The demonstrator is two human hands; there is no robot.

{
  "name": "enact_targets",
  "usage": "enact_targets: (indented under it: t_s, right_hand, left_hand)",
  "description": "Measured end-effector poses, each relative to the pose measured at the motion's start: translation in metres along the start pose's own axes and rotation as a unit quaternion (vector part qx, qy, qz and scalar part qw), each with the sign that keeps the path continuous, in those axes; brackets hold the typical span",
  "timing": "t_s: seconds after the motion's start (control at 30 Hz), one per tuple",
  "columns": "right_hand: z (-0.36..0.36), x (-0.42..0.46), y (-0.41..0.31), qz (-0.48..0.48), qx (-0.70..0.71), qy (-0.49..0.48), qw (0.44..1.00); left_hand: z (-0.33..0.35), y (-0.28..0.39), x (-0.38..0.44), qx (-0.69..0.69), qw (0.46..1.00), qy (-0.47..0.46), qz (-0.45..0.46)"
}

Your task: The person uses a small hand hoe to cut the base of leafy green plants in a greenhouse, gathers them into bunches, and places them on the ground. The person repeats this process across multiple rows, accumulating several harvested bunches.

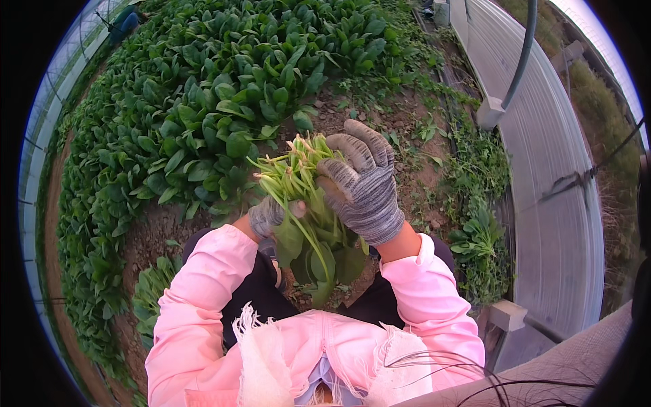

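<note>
A bunch of leafy greens that looks like spinach [318, 203] hangs upside down before my chest, with its cut pale root ends on top and its broad leaves below. My left hand [272, 217], in a grey knit glove, grips the stems from the left, the thumb lying across them. On the right side, my right hand [363, 178] wears a matching glove with soiled fingers. Its thumb and curled fingers press against the stems just under the root ends. Leaves and stems hide part of both hands' grip.
Dense standing greens [203, 107] fill the ground ahead and left. Cut bunches lie at left [152, 292] and right [478, 234]. A plastic greenhouse wall [554, 219] with concrete blocks [491, 113] and a metal pipe [524, 56] bounds the right. Another person [123, 25] is far left.
</note>
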State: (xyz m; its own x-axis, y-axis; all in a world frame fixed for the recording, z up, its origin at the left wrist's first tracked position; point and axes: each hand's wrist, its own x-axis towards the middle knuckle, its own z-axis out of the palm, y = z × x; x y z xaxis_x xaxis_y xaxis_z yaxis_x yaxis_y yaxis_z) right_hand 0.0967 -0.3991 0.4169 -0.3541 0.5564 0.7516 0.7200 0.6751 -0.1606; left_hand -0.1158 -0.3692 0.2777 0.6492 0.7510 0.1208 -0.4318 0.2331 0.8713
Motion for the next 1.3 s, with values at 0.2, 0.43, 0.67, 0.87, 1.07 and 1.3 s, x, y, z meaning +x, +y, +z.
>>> enact_targets:
  t_s: [0.2, 0.43, 0.67, 0.87, 1.07, 1.3]
  right_hand:
    - [0.004, 0.001, -0.003, -0.003, -0.047, 0.029, 0.998]
    - [0.008, 0.0, -0.002, 0.037, -0.033, 0.013, 0.999]
    - [-0.002, 0.002, -0.004, 0.026, -0.027, 0.034, 0.999]
    - [-0.006, 0.005, 0.002, 0.098, 0.145, 0.022, 0.984]
    - [-0.008, -0.002, 0.003, 0.207, 0.188, -0.035, 0.959]
    - [-0.016, -0.006, 0.013, 0.26, 0.229, -0.134, 0.928]
  left_hand:
    - [-0.015, -0.009, -0.003, 0.024, 1.0, -0.004, 0.005]
    - [-0.005, -0.002, -0.002, 0.136, 0.99, 0.025, 0.004]
    - [-0.014, -0.014, -0.008, 0.221, 0.972, 0.052, 0.065]
    - [-0.022, -0.017, -0.005, 0.398, 0.911, 0.039, 0.102]
    - [0.02, 0.008, -0.001, 0.183, 0.982, 0.032, 0.02]
    - [0.03, 0.019, 0.008, -0.33, 0.942, 0.057, -0.026]
